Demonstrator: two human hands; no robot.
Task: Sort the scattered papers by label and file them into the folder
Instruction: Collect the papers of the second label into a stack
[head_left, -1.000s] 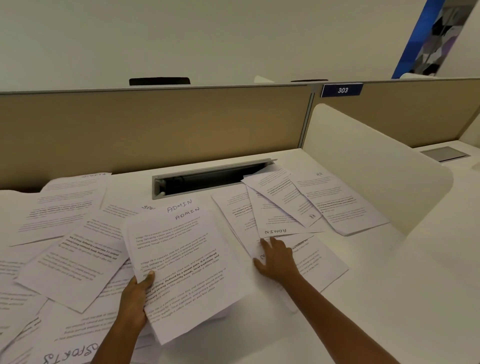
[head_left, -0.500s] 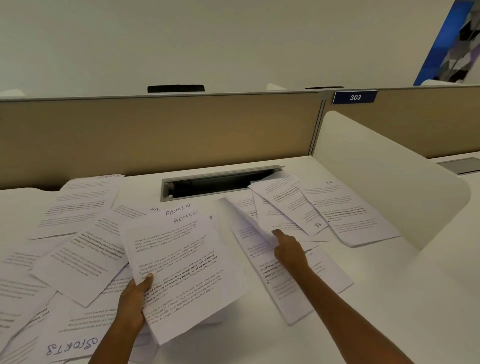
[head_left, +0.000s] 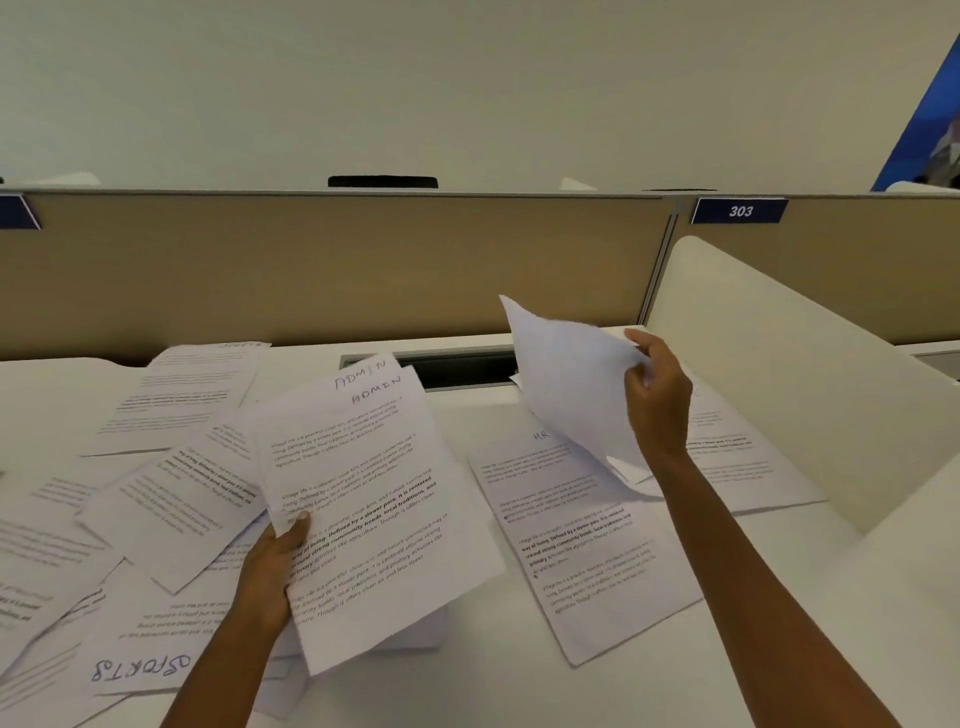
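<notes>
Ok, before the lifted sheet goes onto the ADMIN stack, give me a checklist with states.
1. Left hand grips the ADMIN stack: ok.
2. Right hand pinches the lifted sheet, clear of the desk: ok.
3. Lifted sheet's label reads ADMIN: cannot tell, its blank back faces the camera.
4. Stack's top labels read ADMIN: ok.
5. HR sheet lies flat on the desk, apart from the stack: ok.
6. Folder in view: not ok.

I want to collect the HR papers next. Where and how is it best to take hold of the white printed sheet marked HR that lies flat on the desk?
Probably pinch the near right corner of the white HR sheet, coming from the right: that edge lies bare on the white desk with no paper overlapping it.
</notes>
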